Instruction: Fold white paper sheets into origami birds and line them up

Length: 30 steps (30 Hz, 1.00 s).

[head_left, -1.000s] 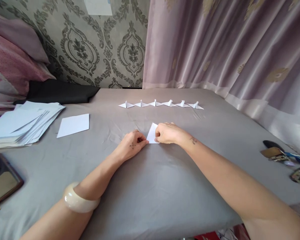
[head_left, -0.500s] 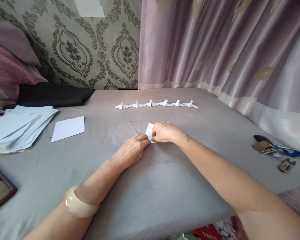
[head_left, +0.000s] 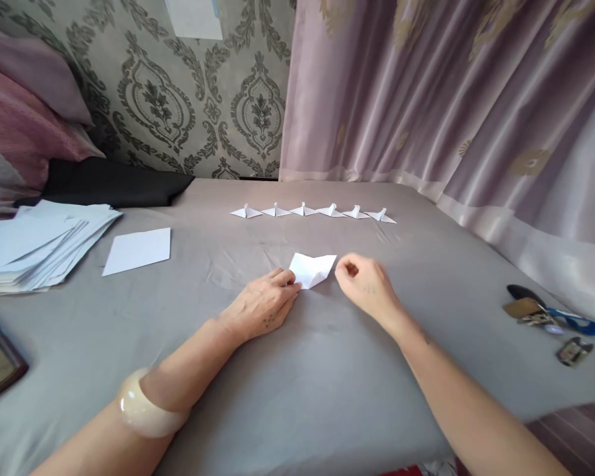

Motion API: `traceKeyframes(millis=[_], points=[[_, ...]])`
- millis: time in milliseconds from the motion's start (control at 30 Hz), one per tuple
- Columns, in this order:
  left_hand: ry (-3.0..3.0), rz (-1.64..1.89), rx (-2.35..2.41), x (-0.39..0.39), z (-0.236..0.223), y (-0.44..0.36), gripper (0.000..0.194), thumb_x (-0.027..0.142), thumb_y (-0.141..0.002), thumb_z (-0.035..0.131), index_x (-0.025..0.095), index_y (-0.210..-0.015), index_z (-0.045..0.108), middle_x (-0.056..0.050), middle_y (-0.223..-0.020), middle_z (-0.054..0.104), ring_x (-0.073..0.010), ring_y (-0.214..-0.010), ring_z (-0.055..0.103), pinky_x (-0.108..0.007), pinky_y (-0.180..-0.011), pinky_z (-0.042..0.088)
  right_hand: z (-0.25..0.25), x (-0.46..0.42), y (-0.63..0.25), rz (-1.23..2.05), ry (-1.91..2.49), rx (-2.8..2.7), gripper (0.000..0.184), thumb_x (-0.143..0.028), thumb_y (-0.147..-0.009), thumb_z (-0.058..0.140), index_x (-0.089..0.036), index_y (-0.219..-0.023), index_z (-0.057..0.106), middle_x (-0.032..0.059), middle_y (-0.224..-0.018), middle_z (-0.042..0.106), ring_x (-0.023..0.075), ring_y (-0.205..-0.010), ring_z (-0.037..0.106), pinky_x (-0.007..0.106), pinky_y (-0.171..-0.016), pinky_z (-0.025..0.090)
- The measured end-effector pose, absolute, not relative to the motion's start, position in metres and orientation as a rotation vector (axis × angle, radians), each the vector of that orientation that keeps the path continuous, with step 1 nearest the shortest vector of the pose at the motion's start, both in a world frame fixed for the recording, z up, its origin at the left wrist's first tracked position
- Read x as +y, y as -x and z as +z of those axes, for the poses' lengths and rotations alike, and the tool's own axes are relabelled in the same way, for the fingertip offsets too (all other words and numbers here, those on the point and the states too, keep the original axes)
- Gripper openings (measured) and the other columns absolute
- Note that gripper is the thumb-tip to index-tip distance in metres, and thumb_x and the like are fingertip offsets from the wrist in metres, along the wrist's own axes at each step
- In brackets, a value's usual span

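White folded paper point(head_left: 313, 270), left edge gripped by left hand point(head_left: 268, 301); right hand point(head_left: 369, 285) pinched closed beside it; loose grip could skew creases

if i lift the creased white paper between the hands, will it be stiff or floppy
The creased white paper looks thin, so it's probably light. It may flex along its visible creases, though its angled folds could lend some stiffness.

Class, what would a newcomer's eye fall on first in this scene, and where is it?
Likely the six white paper figures, lined up across the far part of the grey cloth. Nearer, the left hand touches a creased paper, with the right hand close beside it. A cream bangle circles the left forearm.
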<state>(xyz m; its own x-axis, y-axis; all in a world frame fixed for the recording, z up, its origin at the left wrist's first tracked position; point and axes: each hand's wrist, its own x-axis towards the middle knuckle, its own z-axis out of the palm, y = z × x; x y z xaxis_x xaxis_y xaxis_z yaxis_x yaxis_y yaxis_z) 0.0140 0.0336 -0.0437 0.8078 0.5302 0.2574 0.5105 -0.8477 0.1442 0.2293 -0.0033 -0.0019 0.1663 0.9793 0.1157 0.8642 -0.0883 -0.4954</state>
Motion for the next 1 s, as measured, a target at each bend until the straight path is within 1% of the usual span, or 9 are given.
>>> traceKeyframes(millis=[33,67,133,200,367,467,633,833,1000], points=[[-2.924,0.442,0.849,0.033,-0.044,-0.014,0.036,0.021,-0.098,0.030,0.016,-0.111,0.063,-0.010,-0.099,0.060,-0.0198,-0.089,0.056,-0.030,-0.072,0.049,-0.010,-0.008,-0.230,0.405,2.001,-1.740,0.021,-0.024,-0.080,0.046,-0.020,-0.079,0.067,0.0006,-0.071,0.064,0.0152,-0.065,0.056,0.025,-0.062,0.039],[-2.925,0.436,0.856,0.032,-0.043,-0.014,0.037,0.022,-0.098,0.029,0.016,-0.112,0.062,-0.010,-0.098,0.060,-0.0196,-0.088,0.056,-0.030,-0.071,0.049,-0.018,-0.011,-0.229,0.447,1.968,-1.758,0.023,-0.023,-0.080,0.046,-0.021,-0.080,0.068,0.0009,-0.075,0.065,0.0148,-0.066,0.057,0.025,-0.063,0.040],[-2.927,0.424,0.866,0.031,-0.043,-0.014,0.037,0.022,-0.098,0.028,0.016,-0.113,0.062,-0.009,-0.096,0.060,-0.0195,-0.087,0.055,-0.030,-0.070,0.048,-0.028,-0.015,-0.224,0.451,1.889,-1.781,0.027,-0.022,-0.082,0.045,-0.022,-0.091,0.071,0.0019,-0.087,0.066,0.0140,-0.069,0.058,0.024,-0.063,0.041],[-2.934,0.418,0.872,0.030,-0.042,-0.015,0.037,0.022,-0.099,0.028,0.016,-0.113,0.062,-0.009,-0.094,0.060,-0.0194,-0.084,0.055,-0.030,-0.069,0.048,-0.032,-0.017,-0.218,0.462,1.813,-1.803,0.030,-0.022,-0.084,0.044,-0.022,-0.097,0.071,0.0026,-0.091,0.065,0.0130,-0.068,0.057,0.024,-0.064,0.042],[-2.979,0.442,0.851,0.031,-0.046,-0.014,0.035,0.021,-0.098,0.030,0.017,-0.115,0.061,-0.009,-0.095,0.058,-0.0188,-0.085,0.054,-0.031,-0.072,0.049,-0.031,-0.020,-0.210,0.446,1.746,-1.907,0.029,-0.019,-0.087,0.042,-0.021,-0.092,0.071,0.0020,-0.082,0.060,0.0117,-0.065,0.054,0.024,-0.066,0.042],[-2.985,0.459,0.829,0.033,-0.049,-0.013,0.035,0.020,-0.097,0.031,0.018,-0.116,0.060,-0.009,-0.100,0.057,-0.0182,-0.085,0.053,-0.032,-0.075,0.049,-0.033,-0.022,-0.209,0.423,1.722,-1.949,0.029,-0.017,-0.087,0.042,-0.021,-0.095,0.070,0.0021,-0.083,0.060,0.0125,-0.070,0.055,0.025,-0.069,0.042],[-2.923,0.434,0.805,0.033,-0.047,-0.012,0.035,0.021,-0.097,0.032,0.018,-0.121,0.058,-0.010,-0.105,0.055,-0.0191,-0.088,0.052,-0.034,-0.078,0.049,-0.033,-0.030,-0.206,0.395,1.712,-2.004,0.026,-0.016,-0.088,0.042,-0.020,-0.089,0.068,0.0029,-0.086,0.060,0.0139,-0.075,0.056,0.030,-0.076,0.042],[-2.839,0.411,0.804,0.033,-0.040,-0.010,0.036,0.025,-0.098,0.033,0.019,-0.126,0.056,-0.010,-0.104,0.054,-0.0204,-0.093,0.052,-0.036,-0.083,0.050,-0.031,-0.039,-0.202,0.399,1.714,-2.042,0.031,-0.017,-0.090,0.040,-0.021,-0.108,0.065,0.0044,-0.091,0.060,0.0155,-0.077,0.056,0.034,-0.080,0.042],[-2.834,0.386,0.793,0.034,-0.041,-0.008,0.039,0.024,-0.098,0.033,0.020,-0.131,0.052,-0.011,-0.105,0.053,-0.0204,-0.092,0.051,-0.037,-0.084,0.049,-0.033,-0.041,-0.199,0.348,1.779,-2.030,0.033,-0.019,-0.090,0.041,-0.021,-0.115,0.062,0.0062,-0.093,0.060,0.0179,-0.079,0.056,0.035,-0.079,0.043]])
